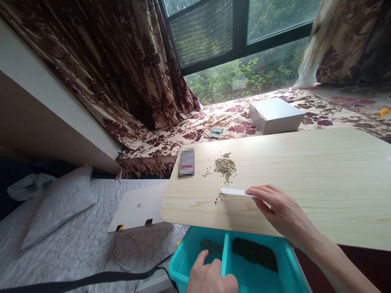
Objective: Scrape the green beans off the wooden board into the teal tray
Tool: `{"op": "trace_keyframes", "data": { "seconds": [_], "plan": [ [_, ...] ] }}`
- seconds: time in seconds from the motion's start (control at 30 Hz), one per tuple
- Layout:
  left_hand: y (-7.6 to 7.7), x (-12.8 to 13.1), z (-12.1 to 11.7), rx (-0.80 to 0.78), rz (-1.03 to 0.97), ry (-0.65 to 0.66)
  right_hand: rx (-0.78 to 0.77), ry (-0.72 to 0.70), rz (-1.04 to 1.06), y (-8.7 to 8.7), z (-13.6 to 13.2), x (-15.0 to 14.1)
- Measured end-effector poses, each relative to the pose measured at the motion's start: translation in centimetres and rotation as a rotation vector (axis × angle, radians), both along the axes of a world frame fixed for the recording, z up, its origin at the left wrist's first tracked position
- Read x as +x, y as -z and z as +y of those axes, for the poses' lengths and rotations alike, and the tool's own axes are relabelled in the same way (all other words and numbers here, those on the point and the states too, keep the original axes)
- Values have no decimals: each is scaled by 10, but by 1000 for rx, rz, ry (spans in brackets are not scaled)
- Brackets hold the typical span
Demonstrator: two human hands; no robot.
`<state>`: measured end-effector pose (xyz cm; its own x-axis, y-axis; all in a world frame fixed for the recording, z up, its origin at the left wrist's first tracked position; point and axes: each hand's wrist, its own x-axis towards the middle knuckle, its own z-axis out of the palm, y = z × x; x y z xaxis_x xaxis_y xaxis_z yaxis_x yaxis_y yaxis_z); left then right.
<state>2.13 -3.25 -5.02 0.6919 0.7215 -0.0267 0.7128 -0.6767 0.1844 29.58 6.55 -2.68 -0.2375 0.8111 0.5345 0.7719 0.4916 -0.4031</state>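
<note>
My right hand [276, 205] pinches a white card [236, 191] between thumb and fingers, above the pale wooden tabletop [320, 175]. Just beyond the card lies a loose pile of small greenish-brown beans [225, 165], with a few strays [218, 198] by its left end. My left hand [211, 274] is over the left part of a teal two-compartment bin [180, 264], index finger stretched out and the others bent; nothing shows in it. Some scattered beans lie in the left compartment, and a dark, dense heap [255, 253] lies in the right one.
A small dark packet [186, 162], partly blurred, lies at the table's left end. On the flowered window seat are a silver box [276, 114] and a folded grey cloth [215, 132]. To the left, a flat white box [139, 205], a pillow [61, 205] and cables rest on the bed.
</note>
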Motion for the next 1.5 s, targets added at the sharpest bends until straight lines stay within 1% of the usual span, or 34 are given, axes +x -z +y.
{"op": "trace_keyframes", "data": {
  "seconds": [0.07,0.17,0.27,0.33,0.5,0.63,0.83,0.97,1.03,1.17,1.37,1.5],
  "plan": [
    [2,1,0,11,28,-1,7,-34,-4,-3,-5,3],
    [3,3,0,-16,109,-10,14,-66,21,-10,-13,6],
    [1,6,1,-65,180,-13,5,-50,63,-15,-20,8],
    [-2,7,2,-106,194,-11,-29,-31,75,-16,-23,8],
    [-10,-2,3,-186,162,-23,-85,-20,91,-15,-24,7],
    [-12,-15,2,-215,114,-80,-95,-26,106,-15,-21,5],
    [-9,-28,0,-258,52,-189,-122,-33,109,-11,-14,0],
    [-4,-35,-1,-220,46,-176,-135,-53,94,-12,-15,1],
    [-3,-37,0,-214,45,-169,-135,-39,89,-14,-18,3],
    [-1,-36,1,-253,50,-179,-120,23,80,-16,-24,7],
    [5,-33,3,-326,90,-235,-146,24,74,-14,-28,11],
    [3,-33,3,-338,68,-250,-147,74,53,-14,-28,11]
  ]
}}
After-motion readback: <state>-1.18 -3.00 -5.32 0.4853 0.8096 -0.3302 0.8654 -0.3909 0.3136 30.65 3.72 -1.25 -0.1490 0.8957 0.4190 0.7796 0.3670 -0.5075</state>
